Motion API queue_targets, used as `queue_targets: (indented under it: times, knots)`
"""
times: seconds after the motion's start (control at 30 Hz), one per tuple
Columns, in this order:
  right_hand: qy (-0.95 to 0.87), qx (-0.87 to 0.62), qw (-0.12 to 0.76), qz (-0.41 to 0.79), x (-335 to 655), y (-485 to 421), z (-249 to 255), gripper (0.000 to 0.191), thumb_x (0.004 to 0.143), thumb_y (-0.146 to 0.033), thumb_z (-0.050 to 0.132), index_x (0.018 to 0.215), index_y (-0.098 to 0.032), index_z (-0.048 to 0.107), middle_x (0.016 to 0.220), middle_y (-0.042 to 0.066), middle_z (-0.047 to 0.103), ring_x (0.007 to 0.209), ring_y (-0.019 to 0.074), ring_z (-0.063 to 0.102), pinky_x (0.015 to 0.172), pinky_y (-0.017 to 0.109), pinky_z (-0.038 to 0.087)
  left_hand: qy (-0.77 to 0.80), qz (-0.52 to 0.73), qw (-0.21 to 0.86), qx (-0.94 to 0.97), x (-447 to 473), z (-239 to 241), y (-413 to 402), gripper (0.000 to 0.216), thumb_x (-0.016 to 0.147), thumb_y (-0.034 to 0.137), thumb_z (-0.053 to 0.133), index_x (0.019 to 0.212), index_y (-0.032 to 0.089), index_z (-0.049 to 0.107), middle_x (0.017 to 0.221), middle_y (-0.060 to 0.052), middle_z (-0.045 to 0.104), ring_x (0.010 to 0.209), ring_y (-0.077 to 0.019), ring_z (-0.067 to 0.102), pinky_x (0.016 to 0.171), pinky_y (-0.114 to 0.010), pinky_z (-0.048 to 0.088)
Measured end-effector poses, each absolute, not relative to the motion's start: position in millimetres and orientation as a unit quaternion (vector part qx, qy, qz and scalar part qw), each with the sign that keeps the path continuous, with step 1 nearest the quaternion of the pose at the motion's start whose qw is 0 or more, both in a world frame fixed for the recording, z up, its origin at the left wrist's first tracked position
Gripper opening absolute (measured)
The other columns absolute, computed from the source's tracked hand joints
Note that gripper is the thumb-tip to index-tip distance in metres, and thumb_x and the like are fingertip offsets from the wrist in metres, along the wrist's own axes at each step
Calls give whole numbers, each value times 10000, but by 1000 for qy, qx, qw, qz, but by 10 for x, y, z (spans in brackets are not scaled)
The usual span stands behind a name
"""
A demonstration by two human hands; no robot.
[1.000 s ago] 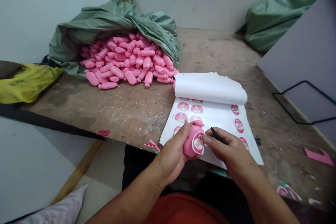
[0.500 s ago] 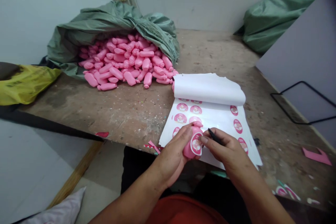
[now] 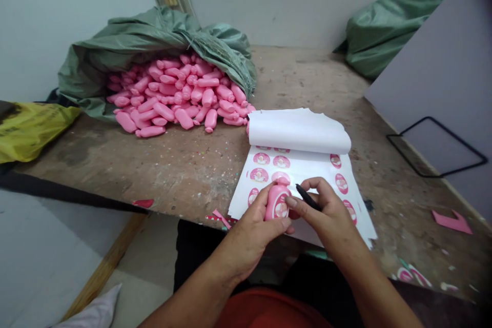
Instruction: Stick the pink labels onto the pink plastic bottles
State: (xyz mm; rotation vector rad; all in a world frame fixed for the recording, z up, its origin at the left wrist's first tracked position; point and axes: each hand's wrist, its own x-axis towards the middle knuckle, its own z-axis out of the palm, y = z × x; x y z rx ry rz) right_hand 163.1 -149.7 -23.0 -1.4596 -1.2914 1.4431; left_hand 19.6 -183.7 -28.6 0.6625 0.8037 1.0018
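My left hand (image 3: pixel 258 223) is closed round a small pink bottle (image 3: pixel 273 200), held upright with its cap end away from me. An oval sticker (image 3: pixel 281 207) with a white edge sits on the bottle's front. My right hand (image 3: pixel 323 207) grips a black pen-like tool (image 3: pixel 307 197); its exact kind is unclear. The right thumb touches the sticker's right side. Under both hands lies a stack of sticker sheets (image 3: pixel 315 169) printed with pink oval labels, and the top sheets (image 3: pixel 300 130) are curled back at the far end.
Pink bottles (image 3: pixel 172 92) spill from a green sack (image 3: pixel 126 36) at the far left of the worn table (image 3: pixel 184 164). A yellow bag (image 3: pixel 34 130) lies left, another green sack (image 3: pixel 384 31) far right. On the right are a black wire frame (image 3: pixel 438 148) and a pink scrap (image 3: pixel 451 221).
The left thumb has moved down from the bottle's upper part to its lower front. The bottle has turned more upright, and the right thumb still touches the sticker. The view has shifted slightly.
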Motion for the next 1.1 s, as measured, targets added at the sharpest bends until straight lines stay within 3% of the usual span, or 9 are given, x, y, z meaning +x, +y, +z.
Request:
queue_targets:
  times: [0.3,0.47,0.6,0.73,0.83,1.0,1.1]
  knots:
    - [-537,-538,333,559,1650,-1417,-174,244,742,-397,680,835,-229,529,611,-70,577,554,105,514,531,221,372,349,430,791,261,149,-231,-1835,704,708,-14,638,1296,311,428,1221,-46,518,1049,-181,561,806,-258,444]
    - [-560,-504,346,560,1697,-1394,-216,184,791,-386,642,813,-219,568,720,-43,608,709,123,544,661,240,403,305,434,824,198,120,-286,-1786,321,898,279,506,1214,226,517,1164,-100,551,929,-191,617,714,-265,476]
    - [-549,-527,342,551,1725,-1432,-192,184,780,-386,650,802,-218,577,692,-47,581,639,106,494,598,232,354,326,416,818,229,37,-231,-1824,346,906,300,474,1240,214,494,1182,-118,542,905,-184,617,712,-271,478]
    - [-532,-570,351,519,1800,-1456,-152,205,742,-408,671,789,-230,581,626,-70,484,525,82,348,498,238,243,339,261,737,524,-111,-174,-2031,472,835,159,531,1291,271,486,1147,-69,593,1003,-206,578,856,-319,440]
    - [-556,-584,348,479,1864,-1450,-167,225,730,-428,669,813,-234,590,630,-60,492,536,96,359,507,248,250,369,124,604,696,-172,-411,-2183,525,785,66,460,1248,300,540,1172,-34,607,1087,-238,550,951,-366,387]
    - [-632,-588,272,425,1842,-1464,-245,295,824,-519,508,866,-236,581,693,-15,567,647,158,486,585,272,354,519,54,467,714,-180,-947,-2231,407,804,170,486,1191,249,581,1162,-85,628,1134,-299,530,948,-419,387]
    - [-686,-576,223,385,1728,-1484,-279,291,896,-469,401,938,-247,584,789,-1,634,750,190,563,659,290,380,513,46,466,720,-237,-824,-2243,423,730,207,613,1152,228,613,1124,-98,648,1063,-314,571,909,-413,411]
